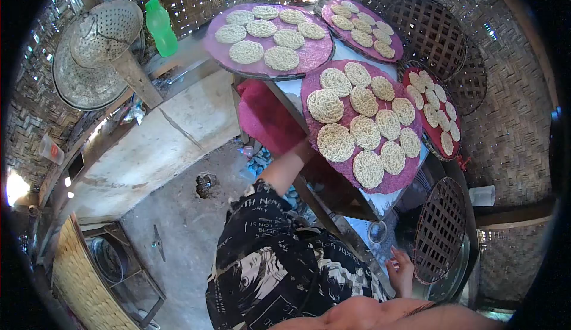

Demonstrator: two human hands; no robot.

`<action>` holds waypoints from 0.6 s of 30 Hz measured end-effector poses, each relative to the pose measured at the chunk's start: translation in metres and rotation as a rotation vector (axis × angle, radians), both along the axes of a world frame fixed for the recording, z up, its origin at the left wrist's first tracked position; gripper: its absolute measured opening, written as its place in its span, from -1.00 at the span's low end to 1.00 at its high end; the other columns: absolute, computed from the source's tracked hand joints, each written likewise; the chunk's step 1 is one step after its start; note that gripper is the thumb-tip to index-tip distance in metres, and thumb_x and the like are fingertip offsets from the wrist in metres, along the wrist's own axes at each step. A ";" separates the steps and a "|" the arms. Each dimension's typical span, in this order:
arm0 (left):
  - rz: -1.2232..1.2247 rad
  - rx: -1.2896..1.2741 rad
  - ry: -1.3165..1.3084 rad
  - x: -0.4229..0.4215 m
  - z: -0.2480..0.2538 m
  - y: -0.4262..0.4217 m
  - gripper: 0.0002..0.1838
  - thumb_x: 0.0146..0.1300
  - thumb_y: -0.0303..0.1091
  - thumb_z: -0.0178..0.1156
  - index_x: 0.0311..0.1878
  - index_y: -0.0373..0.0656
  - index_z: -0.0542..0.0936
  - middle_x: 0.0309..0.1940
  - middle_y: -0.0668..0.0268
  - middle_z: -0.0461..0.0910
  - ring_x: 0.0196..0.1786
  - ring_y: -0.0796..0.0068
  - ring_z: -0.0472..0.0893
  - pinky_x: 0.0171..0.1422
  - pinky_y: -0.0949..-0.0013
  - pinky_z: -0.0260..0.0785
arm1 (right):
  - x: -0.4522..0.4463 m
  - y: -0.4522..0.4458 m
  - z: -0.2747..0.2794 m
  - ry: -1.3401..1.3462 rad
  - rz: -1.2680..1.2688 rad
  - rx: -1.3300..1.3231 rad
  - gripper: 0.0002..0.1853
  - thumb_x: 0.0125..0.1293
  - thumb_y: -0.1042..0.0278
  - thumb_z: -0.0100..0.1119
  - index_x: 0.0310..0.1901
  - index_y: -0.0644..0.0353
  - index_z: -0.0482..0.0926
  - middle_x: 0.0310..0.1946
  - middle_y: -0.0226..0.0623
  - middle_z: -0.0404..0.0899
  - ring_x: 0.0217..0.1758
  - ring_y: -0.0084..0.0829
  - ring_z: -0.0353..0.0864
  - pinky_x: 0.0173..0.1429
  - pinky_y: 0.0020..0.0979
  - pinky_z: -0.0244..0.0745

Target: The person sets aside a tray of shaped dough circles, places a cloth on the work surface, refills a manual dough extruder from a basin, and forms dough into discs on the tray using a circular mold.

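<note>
My left forearm, in its black patterned sleeve, reaches to the lower left edge of a large round tray (389,107). The hand itself is hidden beneath or behind that tray. Pink cloth covers the tray, with several round, pale noodle cakes (364,132) lying on it. My right hand (401,271) is low in the view, just left of a dark openwork basket (441,229), with its fingers loosely bent and apart and nothing visible in them. Above it, a clear glass (377,232) stands on a light surface.
More cloth-covered trays hold noodle cakes, at the top centre (270,68), the top right (325,10) and the right (429,126). A green bottle (160,29) and metal strainer (116,23) are upper left. A plastic cup (482,196) is at right. The floor has a hole (207,185).
</note>
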State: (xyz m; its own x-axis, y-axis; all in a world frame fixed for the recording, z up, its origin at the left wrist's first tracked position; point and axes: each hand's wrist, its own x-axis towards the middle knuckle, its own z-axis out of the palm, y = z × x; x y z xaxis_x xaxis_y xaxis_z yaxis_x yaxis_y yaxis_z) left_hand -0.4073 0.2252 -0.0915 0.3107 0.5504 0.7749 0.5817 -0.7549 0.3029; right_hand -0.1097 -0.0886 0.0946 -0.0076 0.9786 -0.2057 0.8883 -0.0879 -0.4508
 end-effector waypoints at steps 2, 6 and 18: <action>-0.036 0.007 0.062 0.004 -0.008 -0.031 -0.59 0.06 -0.19 0.09 -0.01 -0.15 0.49 0.09 0.18 0.40 0.15 0.20 0.38 0.21 0.11 0.18 | -0.002 0.002 0.003 0.005 -0.010 -0.002 -0.57 0.04 0.49 0.17 0.02 0.23 0.46 -0.18 -0.08 0.48 -0.29 -0.28 0.54 -0.23 -0.39 0.47; -0.035 -0.197 0.309 -0.005 -0.070 -0.054 -0.57 0.12 -0.13 0.02 0.06 -0.07 0.45 0.17 0.24 0.32 0.23 0.23 0.30 0.33 0.07 0.03 | 0.002 0.000 -0.004 -0.001 0.007 0.038 -0.57 0.01 0.52 0.17 0.00 0.23 0.47 -0.19 -0.11 0.49 -0.32 -0.34 0.54 -0.27 -0.43 0.46; -0.017 -0.133 -0.106 0.040 -0.007 0.007 -0.63 0.10 -0.27 -0.04 0.01 -0.04 0.48 0.05 0.24 0.42 0.22 0.30 0.32 0.36 0.09 0.02 | 0.001 0.000 -0.016 -0.003 0.053 0.032 -0.58 0.00 0.52 0.19 -0.02 0.26 0.48 -0.21 -0.12 0.49 -0.33 -0.36 0.54 -0.29 -0.44 0.46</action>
State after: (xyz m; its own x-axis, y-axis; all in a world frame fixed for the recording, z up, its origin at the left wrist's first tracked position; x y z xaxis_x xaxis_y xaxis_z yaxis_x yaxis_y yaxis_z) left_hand -0.3674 0.2327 -0.0981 0.2414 0.6457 0.7244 0.5287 -0.7135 0.4598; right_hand -0.1087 -0.0890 0.0781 -0.0588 0.9830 -0.1741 0.8926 -0.0263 -0.4500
